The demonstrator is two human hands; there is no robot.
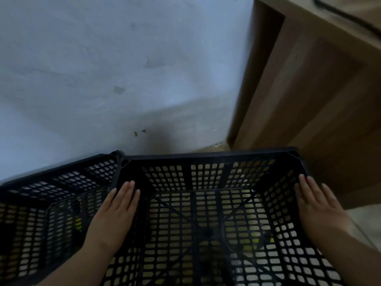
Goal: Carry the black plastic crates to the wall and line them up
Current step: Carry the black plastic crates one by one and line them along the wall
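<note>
A black plastic crate [208, 213] fills the lower middle of the frame, open side up, its far rim running left to right along the pale blue wall [103, 69]. The left hand [115, 209] lies flat on the crate's left wall, fingers straight and together, gripping nothing. The right hand [315, 203] lies flat on the right wall likewise. A second black crate [51, 195] sits lower left, corners touching, angled along the wall. A wooden cabinet [309, 89] stands upper right.
</note>
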